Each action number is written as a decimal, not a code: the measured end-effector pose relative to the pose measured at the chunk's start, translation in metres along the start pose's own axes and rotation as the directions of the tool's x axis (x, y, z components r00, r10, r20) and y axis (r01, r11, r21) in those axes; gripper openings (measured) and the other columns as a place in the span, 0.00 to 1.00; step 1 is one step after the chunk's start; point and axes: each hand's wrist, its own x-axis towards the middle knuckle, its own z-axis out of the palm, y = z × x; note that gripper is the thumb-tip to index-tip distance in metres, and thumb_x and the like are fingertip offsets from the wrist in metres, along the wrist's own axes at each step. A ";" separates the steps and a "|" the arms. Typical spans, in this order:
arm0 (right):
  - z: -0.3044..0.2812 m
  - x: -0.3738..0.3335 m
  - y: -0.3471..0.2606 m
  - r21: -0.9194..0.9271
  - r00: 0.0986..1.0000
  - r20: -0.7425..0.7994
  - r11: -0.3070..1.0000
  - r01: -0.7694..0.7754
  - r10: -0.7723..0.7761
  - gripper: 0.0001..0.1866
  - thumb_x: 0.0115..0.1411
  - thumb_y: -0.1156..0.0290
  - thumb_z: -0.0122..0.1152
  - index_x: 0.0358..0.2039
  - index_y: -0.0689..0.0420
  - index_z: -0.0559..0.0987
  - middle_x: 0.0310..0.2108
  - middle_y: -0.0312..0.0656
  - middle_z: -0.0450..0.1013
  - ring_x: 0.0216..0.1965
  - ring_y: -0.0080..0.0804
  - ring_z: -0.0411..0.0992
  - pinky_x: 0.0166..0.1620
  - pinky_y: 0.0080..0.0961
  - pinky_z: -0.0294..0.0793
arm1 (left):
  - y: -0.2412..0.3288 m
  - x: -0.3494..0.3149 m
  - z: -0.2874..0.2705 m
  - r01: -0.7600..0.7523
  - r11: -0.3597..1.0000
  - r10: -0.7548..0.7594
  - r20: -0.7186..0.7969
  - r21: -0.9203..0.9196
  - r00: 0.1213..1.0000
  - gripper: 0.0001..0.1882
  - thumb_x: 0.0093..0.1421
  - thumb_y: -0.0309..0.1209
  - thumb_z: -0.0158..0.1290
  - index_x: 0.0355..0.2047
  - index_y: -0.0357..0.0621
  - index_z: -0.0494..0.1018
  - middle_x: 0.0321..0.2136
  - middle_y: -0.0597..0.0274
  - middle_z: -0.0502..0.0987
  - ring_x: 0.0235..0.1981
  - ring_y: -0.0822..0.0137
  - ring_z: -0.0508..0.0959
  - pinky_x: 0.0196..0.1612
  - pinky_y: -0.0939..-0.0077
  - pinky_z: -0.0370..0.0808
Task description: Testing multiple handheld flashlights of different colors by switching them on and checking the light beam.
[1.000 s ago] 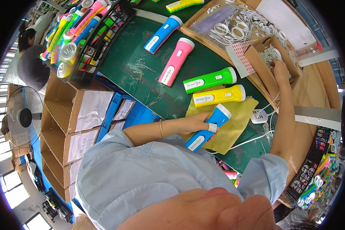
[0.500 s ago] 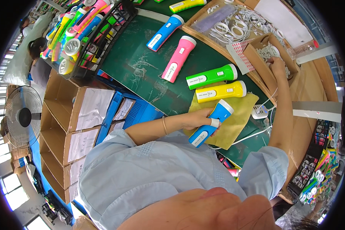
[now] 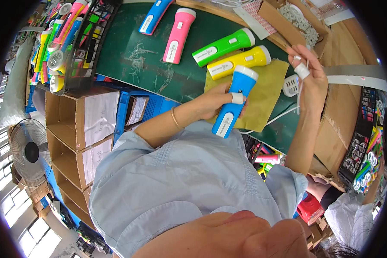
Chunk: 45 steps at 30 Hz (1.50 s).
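Observation:
My left hand [image 3: 221,101] is wrapped round a blue flashlight [image 3: 230,115] with a white head, held tilted above a yellow cloth [image 3: 268,94]. White tape covers its thumb. On the right, my right hand [image 3: 313,84], also taped at a finger, is raised beside a white multi-port charger [image 3: 290,85]. A small white piece [image 3: 297,57] shows at its fingertips; its exact shape is too small to tell. Beyond the cloth lie a yellow flashlight [image 3: 241,61], a green flashlight [image 3: 223,47] and a pink flashlight [image 3: 179,36], with another blue flashlight [image 3: 155,17] farther left.
An open cardboard box [image 3: 268,17] of small white parts stands at the far right. A black crate [image 3: 88,56] full of colourful flashlights is at left, above cardboard compartments [image 3: 64,109]. A white cable [image 3: 284,114] crosses the green table [image 3: 129,56]. A fan [image 3: 31,152] stands farther left.
My right hand has come out of the box of small white parts and back toward the charger, with a small white piece at its fingertips. My left hand still holds the blue flashlight, now more upright.

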 end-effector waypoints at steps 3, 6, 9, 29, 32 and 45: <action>0.008 -0.045 0.015 0.059 0.999 0.022 0.998 -0.033 0.032 0.11 0.51 0.85 0.54 0.37 0.69 0.74 0.39 0.50 0.70 0.44 0.38 0.71 0.47 0.27 0.71 | 0.011 0.000 0.010 -0.077 0.997 0.077 -0.007 0.010 0.997 0.22 0.50 0.30 0.52 0.44 0.40 0.60 0.31 0.58 0.71 0.28 0.66 0.75 0.31 0.74 0.74; 0.014 -0.072 0.033 0.175 0.999 -0.005 0.984 -0.035 0.037 0.09 0.49 0.84 0.56 0.34 0.67 0.75 0.37 0.49 0.71 0.42 0.35 0.71 0.41 0.24 0.74 | 0.014 0.000 0.013 -0.091 0.995 0.092 -0.025 0.036 0.995 0.23 0.49 0.30 0.53 0.45 0.39 0.61 0.32 0.57 0.72 0.29 0.66 0.75 0.32 0.73 0.75; 0.013 -0.089 0.041 0.263 0.983 -0.045 0.951 -0.160 0.178 0.07 0.50 0.82 0.56 0.33 0.66 0.76 0.33 0.46 0.73 0.35 0.32 0.74 0.24 0.16 0.70 | 0.018 -0.005 0.017 -0.110 0.980 0.118 -0.041 0.168 0.992 0.27 0.45 0.28 0.53 0.47 0.38 0.59 0.34 0.57 0.71 0.32 0.66 0.75 0.35 0.73 0.75; 0.038 -0.094 0.047 -0.157 0.999 0.034 0.988 0.007 -0.002 0.06 0.47 0.84 0.59 0.28 0.63 0.76 0.26 0.35 0.68 0.25 0.19 0.68 0.30 0.13 0.66 | 0.017 -0.014 0.026 -0.214 0.756 0.290 -0.023 0.618 0.957 0.30 0.46 0.28 0.52 0.50 0.37 0.57 0.36 0.58 0.69 0.36 0.70 0.71 0.37 0.77 0.72; 0.039 -0.092 0.052 -0.154 1.000 0.025 0.988 -0.012 0.016 0.07 0.47 0.84 0.60 0.27 0.62 0.73 0.27 0.35 0.69 0.24 0.18 0.66 0.29 0.12 0.65 | 0.008 -0.004 0.013 -0.234 0.654 0.346 -0.009 0.720 0.938 0.30 0.48 0.29 0.51 0.51 0.36 0.56 0.36 0.56 0.69 0.35 0.69 0.72 0.35 0.77 0.72; 0.024 -0.135 0.062 -0.139 0.952 -0.259 0.969 -0.204 0.163 0.15 0.60 0.70 0.46 0.48 0.57 0.66 0.17 0.27 0.59 0.17 0.11 0.53 0.20 0.11 0.50 | 0.043 0.023 0.040 -0.140 0.990 0.139 -0.020 -0.018 0.990 0.15 0.57 0.39 0.48 0.36 0.42 0.63 0.25 0.60 0.71 0.21 0.68 0.73 0.25 0.76 0.73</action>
